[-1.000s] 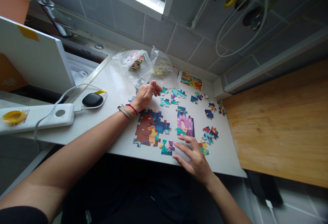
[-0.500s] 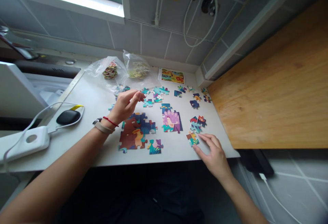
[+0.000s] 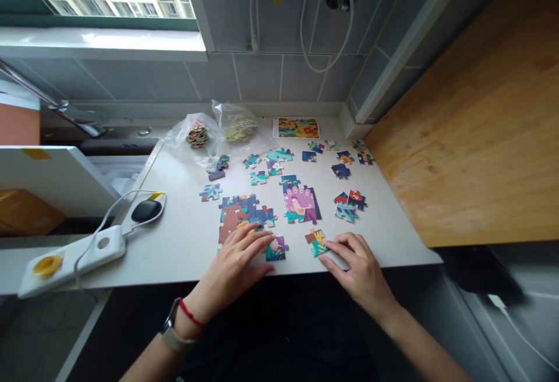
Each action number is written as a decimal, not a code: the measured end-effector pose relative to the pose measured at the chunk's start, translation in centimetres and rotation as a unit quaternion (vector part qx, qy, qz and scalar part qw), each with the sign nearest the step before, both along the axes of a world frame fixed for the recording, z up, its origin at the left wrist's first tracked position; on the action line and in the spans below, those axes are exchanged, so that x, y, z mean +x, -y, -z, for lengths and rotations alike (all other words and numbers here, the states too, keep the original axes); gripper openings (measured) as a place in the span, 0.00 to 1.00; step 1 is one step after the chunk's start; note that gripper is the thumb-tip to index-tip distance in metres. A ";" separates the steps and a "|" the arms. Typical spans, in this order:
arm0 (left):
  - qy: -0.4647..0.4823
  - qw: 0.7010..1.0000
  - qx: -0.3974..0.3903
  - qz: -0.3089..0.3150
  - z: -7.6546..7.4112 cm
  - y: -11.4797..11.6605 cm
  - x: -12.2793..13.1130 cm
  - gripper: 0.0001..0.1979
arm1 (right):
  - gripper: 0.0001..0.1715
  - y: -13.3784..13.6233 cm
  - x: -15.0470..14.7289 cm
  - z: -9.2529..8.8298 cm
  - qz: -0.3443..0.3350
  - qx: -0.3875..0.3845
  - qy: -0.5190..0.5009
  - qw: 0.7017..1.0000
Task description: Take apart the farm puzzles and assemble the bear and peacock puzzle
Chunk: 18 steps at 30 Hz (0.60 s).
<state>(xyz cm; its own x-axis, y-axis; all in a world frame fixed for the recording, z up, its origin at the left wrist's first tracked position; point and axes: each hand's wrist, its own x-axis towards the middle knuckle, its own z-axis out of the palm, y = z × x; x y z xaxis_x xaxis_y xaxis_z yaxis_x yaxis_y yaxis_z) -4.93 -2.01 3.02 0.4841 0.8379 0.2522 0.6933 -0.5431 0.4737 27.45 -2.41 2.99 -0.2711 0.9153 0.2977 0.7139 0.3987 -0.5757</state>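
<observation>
My left hand (image 3: pixel 238 260) lies flat with fingers spread on the near edge of a brown and blue joined puzzle section (image 3: pixel 242 214), its fingertips beside a small teal and purple piece (image 3: pixel 276 249). My right hand (image 3: pixel 356 265) rests open on the white table (image 3: pixel 183 236), fingertips touching a loose orange and teal piece (image 3: pixel 316 242). A purple joined section (image 3: pixel 301 203) sits between and beyond the hands. Several loose pieces lie scattered further back, such as a teal cluster (image 3: pixel 273 161).
Two clear bags of pieces (image 3: pixel 218 126) and a picture card (image 3: pixel 296 127) sit by the tiled wall. A white power strip (image 3: pixel 70 257) and a black oval device (image 3: pixel 146 211) lie at the left. A wooden counter (image 3: pixel 471 137) borders the right.
My left hand came back from the far loose pieces to the near brown section. My right hand slid the orange and teal piece slightly left. The camera tilted up.
</observation>
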 end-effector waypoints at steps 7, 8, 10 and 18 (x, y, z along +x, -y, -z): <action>0.045 0.998 0.016 -0.031 -1.3 0.3 1.3 0.21 | 0.23 0.5 -1.8 -0.2 -0.026 0.037 -0.054 0.997; 0.051 0.998 0.023 -0.028 -1.7 0.4 1.6 0.21 | 0.26 0.6 -1.9 -0.3 -0.054 0.038 -0.056 0.996; 0.064 0.997 0.034 -0.011 -2.4 0.6 2.7 0.21 | 0.36 0.6 -2.1 -0.3 -0.113 0.052 -0.064 0.990; 0.127 0.991 -0.009 0.042 -1.8 -1.1 9.7 0.22 | 0.21 -0.5 0.8 0.3 -0.170 0.070 -0.039 0.982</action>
